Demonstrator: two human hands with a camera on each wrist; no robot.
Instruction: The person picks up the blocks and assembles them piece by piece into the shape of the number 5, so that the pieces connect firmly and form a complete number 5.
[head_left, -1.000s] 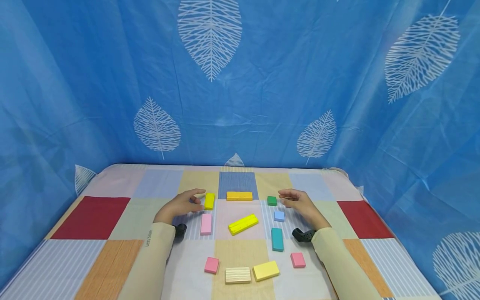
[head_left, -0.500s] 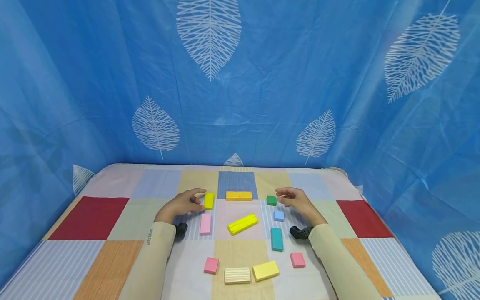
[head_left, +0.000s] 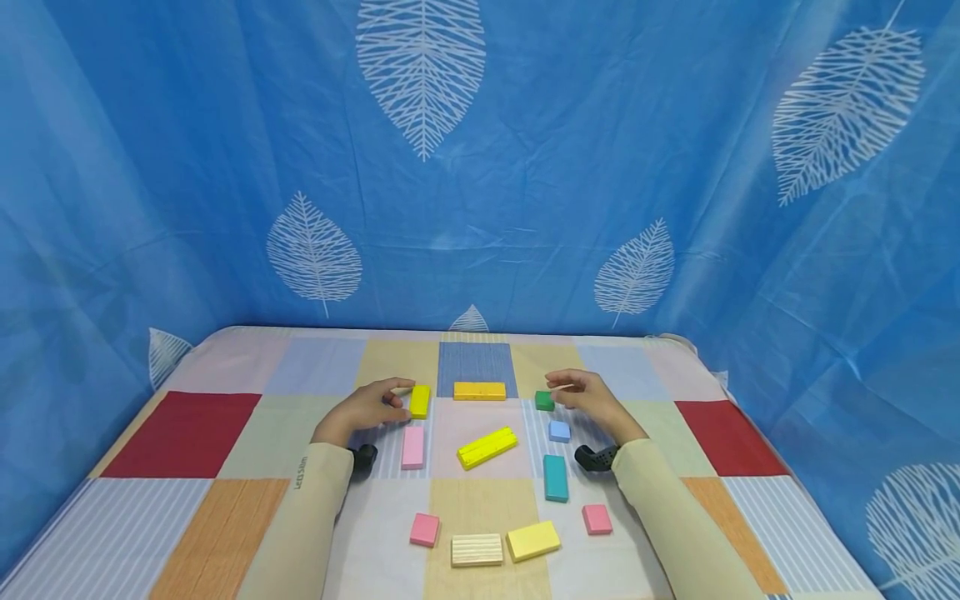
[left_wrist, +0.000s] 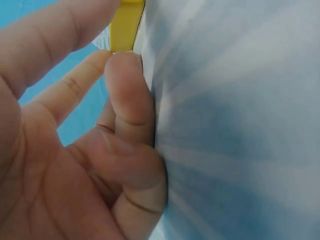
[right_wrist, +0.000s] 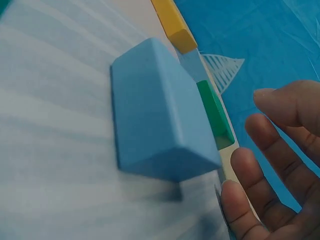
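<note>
In the head view, my left hand (head_left: 365, 410) is at the left side of a bright yellow block (head_left: 419, 402), fingers loosely bent. In the left wrist view its thumb overlaps that yellow block (left_wrist: 126, 27); whether it touches cannot be told. A pink block (head_left: 412, 447) lies just nearer. My right hand (head_left: 592, 400) hovers by the small green block (head_left: 543, 401), its thumb partly over the block's right edge. In the right wrist view the fingers are spread and hold nothing, with the green block (right_wrist: 216, 115) behind a light blue block (right_wrist: 155, 110).
Between the hands lie an orange block (head_left: 479, 391) and a slanted yellow block (head_left: 487, 448). Nearer are a teal block (head_left: 555, 478), two small pink blocks (head_left: 424, 529), a striped wooden block (head_left: 477, 550) and a pale yellow block (head_left: 533, 541). A blue curtain (head_left: 480, 208) hangs behind the patchwork-covered table (head_left: 307, 367).
My right hand has moved left and slightly away from me, closer over the green block. The left hand has stayed nearly still by the yellow block. The blocks have not moved.
</note>
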